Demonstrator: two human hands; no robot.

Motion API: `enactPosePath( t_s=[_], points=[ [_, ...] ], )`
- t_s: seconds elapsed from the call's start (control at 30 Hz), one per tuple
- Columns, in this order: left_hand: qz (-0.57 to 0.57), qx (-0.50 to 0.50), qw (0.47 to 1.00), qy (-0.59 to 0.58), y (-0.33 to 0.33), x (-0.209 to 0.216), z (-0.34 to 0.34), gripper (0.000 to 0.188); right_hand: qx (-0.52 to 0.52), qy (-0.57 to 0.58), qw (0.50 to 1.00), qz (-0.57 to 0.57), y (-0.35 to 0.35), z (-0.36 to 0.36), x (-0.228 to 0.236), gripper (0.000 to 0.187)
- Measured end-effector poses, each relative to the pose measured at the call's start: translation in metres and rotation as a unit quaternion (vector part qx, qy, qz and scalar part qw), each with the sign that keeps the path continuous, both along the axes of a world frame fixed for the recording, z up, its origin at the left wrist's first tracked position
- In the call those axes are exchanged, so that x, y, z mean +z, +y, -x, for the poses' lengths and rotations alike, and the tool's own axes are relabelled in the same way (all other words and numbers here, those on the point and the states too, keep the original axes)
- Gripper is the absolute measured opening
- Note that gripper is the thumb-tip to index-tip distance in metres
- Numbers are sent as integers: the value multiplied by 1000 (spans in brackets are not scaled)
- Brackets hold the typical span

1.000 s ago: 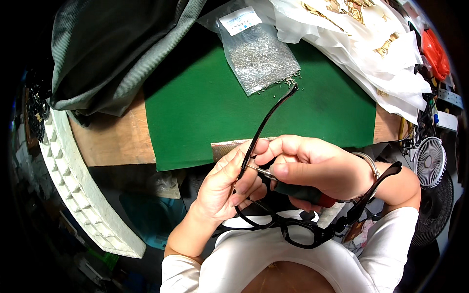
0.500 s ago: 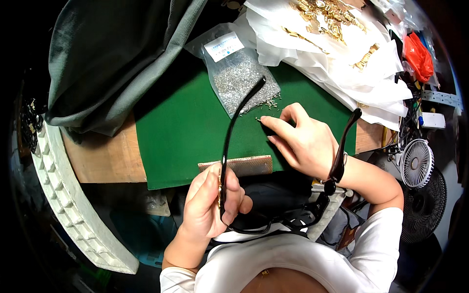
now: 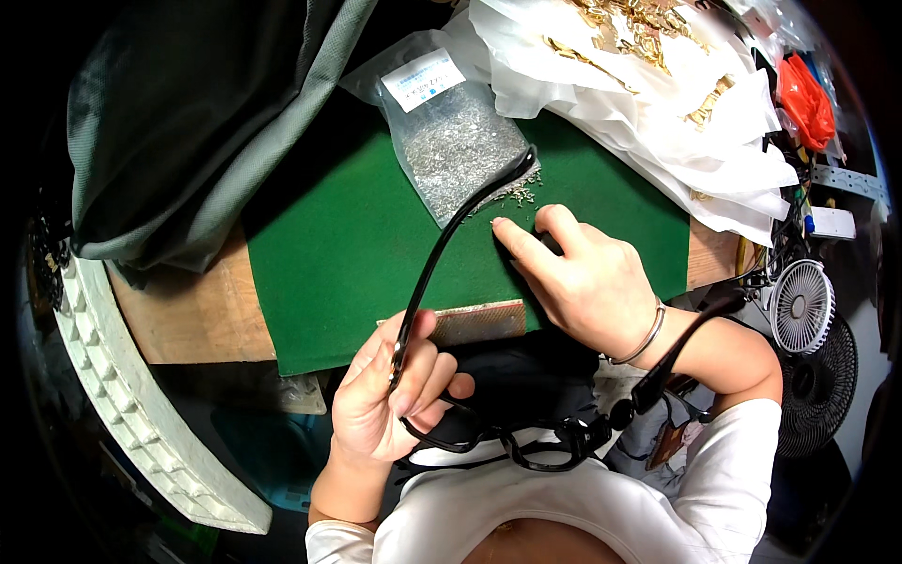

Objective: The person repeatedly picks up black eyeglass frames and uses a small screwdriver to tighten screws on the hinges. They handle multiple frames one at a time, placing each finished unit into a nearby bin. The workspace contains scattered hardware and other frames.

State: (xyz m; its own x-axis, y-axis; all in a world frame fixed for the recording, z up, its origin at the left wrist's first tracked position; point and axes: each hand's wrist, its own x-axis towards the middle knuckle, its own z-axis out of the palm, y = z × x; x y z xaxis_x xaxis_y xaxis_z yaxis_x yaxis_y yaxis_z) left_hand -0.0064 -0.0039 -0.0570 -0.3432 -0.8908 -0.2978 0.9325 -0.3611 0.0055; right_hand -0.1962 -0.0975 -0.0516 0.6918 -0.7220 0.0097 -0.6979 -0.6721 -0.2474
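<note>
Steadily, hold the black glasses frame [image 3: 592, 437] in the left fingers [image 3: 427, 376], clamped near one hinge, to the left of and nearer the body than the right fingers [image 3: 523, 246]. Tilt the held temple [image 3: 427, 275] aside, with its tip crossing the view of the clear bag [image 3: 456, 141] beyond the right fingers. Aim for one of the loose metal pieces [image 3: 521, 195] just past the index tip, on the green mat [image 3: 329, 235] over the wooden tabletop [image 3: 188, 315]. Probably better to slide it clear of the pile before pinching, lightly, to avoid flicking it away. Notice the outstretched index and the bent finger apart from it; with the thumb mostly hidden, cannot tell about a grip or a captured piece. Mind the other temple too, near the bracelet [image 3: 650, 336] behind the right fingers: lift straight up to avoid snagging.
</note>
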Motion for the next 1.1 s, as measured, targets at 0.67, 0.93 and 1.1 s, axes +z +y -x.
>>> enactPosePath(
  t_s=[0.67, 0.93, 1.1],
  points=[
    [-75, -43, 995, 57, 6, -2, 12, 38, -92, -208, 565, -793, -5, -20, 60, 25],
    [-74, -45, 993, 81, 8, -5, 13, 39, -127, -223, 517, -817, -1, -19, 53, 26],
    [-67, -40, 997, 14, 7, -7, 14, 39, -183, -219, 456, -843, -2, -21, 53, 27]
  ],
)
